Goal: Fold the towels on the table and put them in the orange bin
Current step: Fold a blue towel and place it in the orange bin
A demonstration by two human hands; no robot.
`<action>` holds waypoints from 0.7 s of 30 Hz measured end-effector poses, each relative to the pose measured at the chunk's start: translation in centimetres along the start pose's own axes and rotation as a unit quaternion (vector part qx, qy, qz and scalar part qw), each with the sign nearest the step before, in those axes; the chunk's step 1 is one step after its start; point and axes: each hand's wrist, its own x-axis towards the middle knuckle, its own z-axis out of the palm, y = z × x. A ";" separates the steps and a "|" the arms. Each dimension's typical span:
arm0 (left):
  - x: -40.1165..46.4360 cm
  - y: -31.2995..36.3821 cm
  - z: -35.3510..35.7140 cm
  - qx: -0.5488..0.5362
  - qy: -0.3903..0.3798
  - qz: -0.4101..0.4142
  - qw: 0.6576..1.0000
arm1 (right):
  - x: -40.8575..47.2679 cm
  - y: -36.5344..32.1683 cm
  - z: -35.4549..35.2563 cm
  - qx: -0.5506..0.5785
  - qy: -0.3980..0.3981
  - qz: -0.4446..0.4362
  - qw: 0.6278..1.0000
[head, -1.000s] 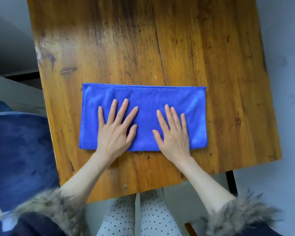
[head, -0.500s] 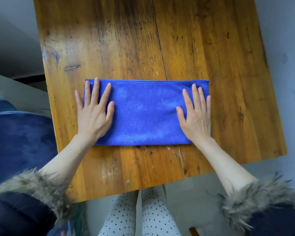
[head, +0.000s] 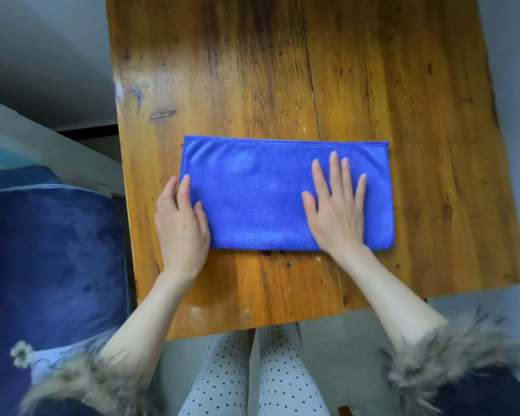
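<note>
Now, from the head view, your towel point(head: 261, 193) lies folded flat on the table point(head: 403, 85). Your right hand point(head: 338, 210) presses it with fingers spread; your left hand point(head: 180, 223) pinches its left edge.

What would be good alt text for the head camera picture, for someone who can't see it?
A person's two hands work a folded blue towel on a wooden table, seen from above. The right hand lies flat on the towel; the left hand takes its left edge, thumb on top. Fur cuffs and dotted trousers show below.
</note>
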 end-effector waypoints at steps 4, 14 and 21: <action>-0.7 -0.7 -0.9 -0.019 0.019 -0.166 0.986 | -2.4 -4.3 1.5 0.021 -0.022 -0.074 0.997; 1.5 -0.8 -1.4 -0.010 -0.066 -0.203 0.977 | -2.8 -5.5 2.9 -0.051 -0.036 -0.087 0.994; 5.5 -0.7 -3.7 -0.098 -0.052 -0.138 0.984 | 0.9 -7.5 2.4 -0.044 -0.043 -0.071 0.996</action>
